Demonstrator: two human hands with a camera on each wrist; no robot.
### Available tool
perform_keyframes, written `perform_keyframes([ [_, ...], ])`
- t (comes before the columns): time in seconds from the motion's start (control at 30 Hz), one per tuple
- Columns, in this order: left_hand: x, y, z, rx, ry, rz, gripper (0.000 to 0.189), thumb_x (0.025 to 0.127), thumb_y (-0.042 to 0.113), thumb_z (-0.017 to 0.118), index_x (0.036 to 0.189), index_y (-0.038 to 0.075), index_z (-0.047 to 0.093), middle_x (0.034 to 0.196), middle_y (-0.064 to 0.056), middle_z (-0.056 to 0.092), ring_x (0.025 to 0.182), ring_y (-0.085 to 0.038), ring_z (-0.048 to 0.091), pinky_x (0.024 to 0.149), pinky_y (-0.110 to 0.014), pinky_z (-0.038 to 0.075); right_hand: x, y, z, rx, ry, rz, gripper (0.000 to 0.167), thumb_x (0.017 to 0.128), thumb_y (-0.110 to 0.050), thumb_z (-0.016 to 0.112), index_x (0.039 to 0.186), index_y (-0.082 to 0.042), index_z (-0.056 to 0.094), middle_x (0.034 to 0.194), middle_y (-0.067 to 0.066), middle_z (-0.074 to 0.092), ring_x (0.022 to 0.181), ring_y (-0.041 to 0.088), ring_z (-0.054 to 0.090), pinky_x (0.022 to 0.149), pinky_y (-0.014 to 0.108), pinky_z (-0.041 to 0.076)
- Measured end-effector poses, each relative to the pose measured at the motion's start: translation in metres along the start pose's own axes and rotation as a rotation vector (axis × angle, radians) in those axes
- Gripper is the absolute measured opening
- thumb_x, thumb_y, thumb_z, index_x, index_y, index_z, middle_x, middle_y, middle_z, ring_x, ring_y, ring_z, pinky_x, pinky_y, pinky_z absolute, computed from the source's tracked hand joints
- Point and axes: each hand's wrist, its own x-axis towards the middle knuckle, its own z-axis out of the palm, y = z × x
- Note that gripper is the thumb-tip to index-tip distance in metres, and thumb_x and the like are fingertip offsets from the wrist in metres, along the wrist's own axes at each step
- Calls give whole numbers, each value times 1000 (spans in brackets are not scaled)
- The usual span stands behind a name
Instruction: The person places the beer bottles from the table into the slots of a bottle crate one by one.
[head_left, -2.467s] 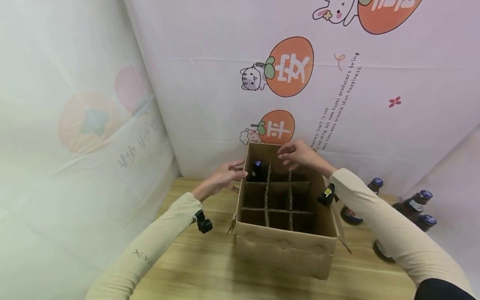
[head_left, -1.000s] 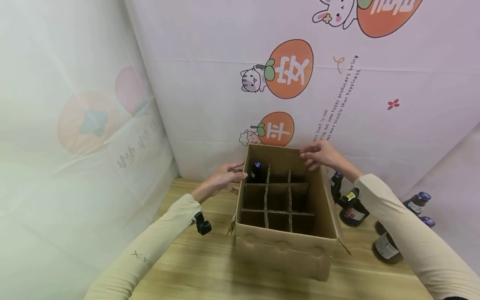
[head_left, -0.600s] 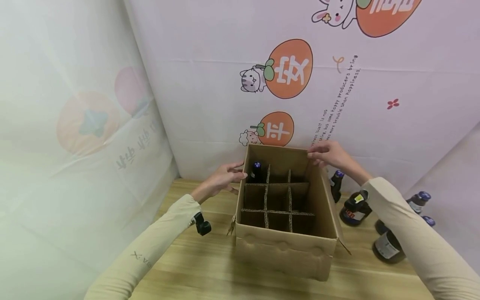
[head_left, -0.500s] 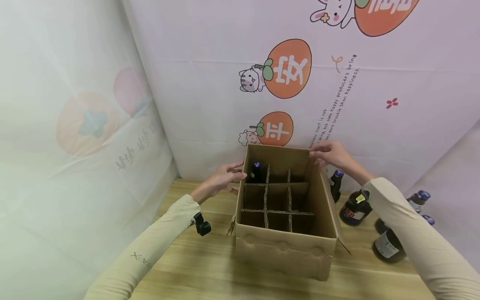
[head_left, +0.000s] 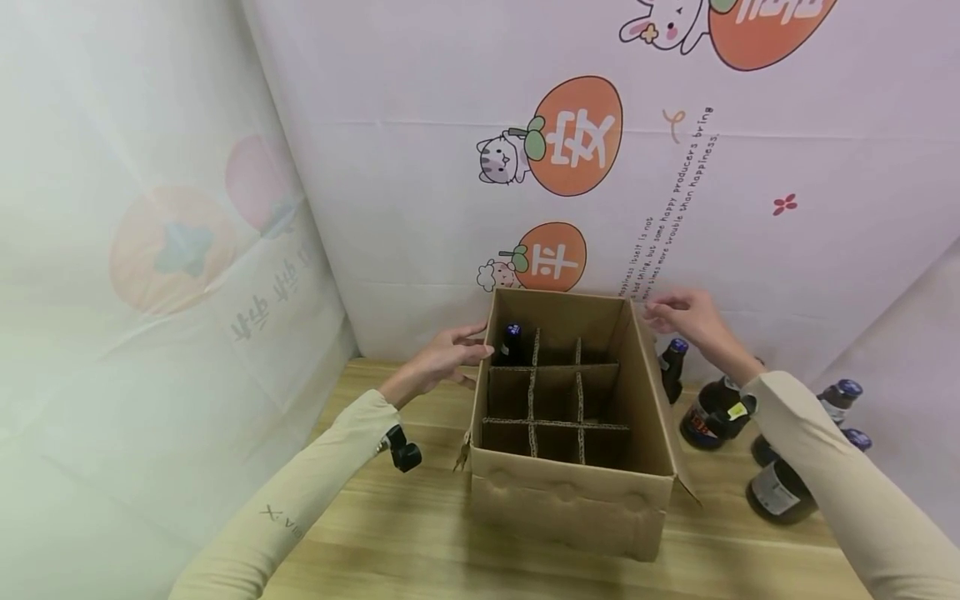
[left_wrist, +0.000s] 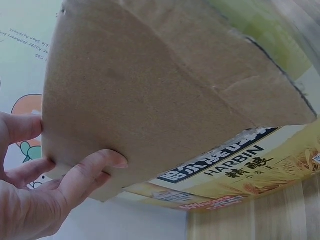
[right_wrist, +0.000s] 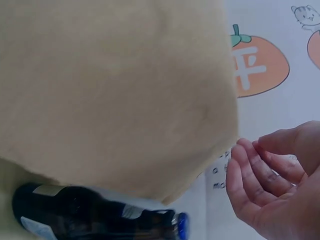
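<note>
Pale side curtain (head_left: 150,375), far left, with faint fruit prints.

Left hand (head_left: 444,354), cream-sleeved: fingers spread apart and nearly straight, resting against the outer left side of the carton near its back corner.

Cardboard carton (head_left: 570,512), centre, upright on the wood-grain bench (head_left: 390,533): open-topped, interior split by a corrugated divider (head_left: 555,422); "HARBIN" printed on a yellow outer side, seen from the left wrist.

Bottle in the carton (head_left: 513,342), dark, blue-capped: upright in the back-left compartment.

Behind, printed backdrop (head_left: 420,192): orange fruits, small animals, lettering.

Right hand (head_left: 690,321), cream-sleeved: just beside the carton's back-right corner, thumb and forefinger close together, other fingers loosely bent, holding nothing.

Loose bottles (head_left: 672,371), dark, at least four: upright on the bench right of the carton, some partly hidden by the right sleeve (head_left: 832,492).
</note>
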Motion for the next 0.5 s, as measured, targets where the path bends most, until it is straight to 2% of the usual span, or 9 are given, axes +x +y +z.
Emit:
perform_keyframes([
  [0.1, 1, -1, 0, -4, 0, -3, 71, 104, 12, 64, 166, 17, 29, 165, -25, 35, 145, -49, 43, 94, -52, 64, -4, 8, -1, 0, 10, 10, 38, 107, -8, 55, 135, 19, 54, 125, 34, 68, 80, -8, 66, 79, 13, 61],
  [0.2, 1, -1, 0, -13, -1, -4, 71, 104, 12, 64, 166, 16, 29, 166, -23, 34, 146, -49, 42, 95, -53, 63, -7, 18, -2, -48, 30, -6, 37, 106, -8, 57, 132, 18, 57, 126, 36, 67, 82, -11, 63, 80, 11, 59],
  [0.23, 1, -1, 0, -16, -2, -5, 72, 104, 12, 64, 166, 16, 29, 167, -23, 33, 147, -49, 41, 96, -54, 63, -8, 21, -1, -71, 40, -7, 36, 106, -9, 58, 131, 17, 58, 127, 36, 66, 84, -8, 62, 84, 16, 60],
  [0.33, 2, -1, 0, -19, -3, -4, 72, 104, 11, 64, 166, 16, 28, 168, -22, 31, 147, -49, 41, 96, -54, 63, -11, 31, 1, -146, 76, -7, 35, 105, -12, 60, 128, 14, 62, 129, 37, 65, 99, 15, 68, 97, 37, 60],
  [0.43, 2, -1, -1, -19, -3, -9, 73, 103, 11, 64, 166, 16, 28, 168, -22, 31, 147, -49, 41, 95, -54, 63, -12, 40, 4, -183, 120, 2, 33, 105, -13, 60, 126, 13, 63, 129, 36, 64, 112, 37, 65, 100, 51, 56],
  [0.47, 2, -2, -1, -18, -3, -10, 73, 103, 11, 64, 166, 16, 28, 168, -22, 31, 147, -49, 41, 95, -54, 63, -12, 43, 5, -193, 141, -4, 32, 105, -12, 60, 125, 12, 65, 128, 36, 65, 112, 38, 64, 97, 45, 57],
  [0.5, 2, -1, -1, -18, -3, -11, 73, 103, 11, 64, 166, 17, 28, 168, -22, 31, 147, -49, 41, 96, -54, 63, -12, 47, 6, -205, 161, -10, 31, 104, -12, 61, 124, 12, 66, 126, 35, 66, 107, 33, 66, 94, 36, 57],
])
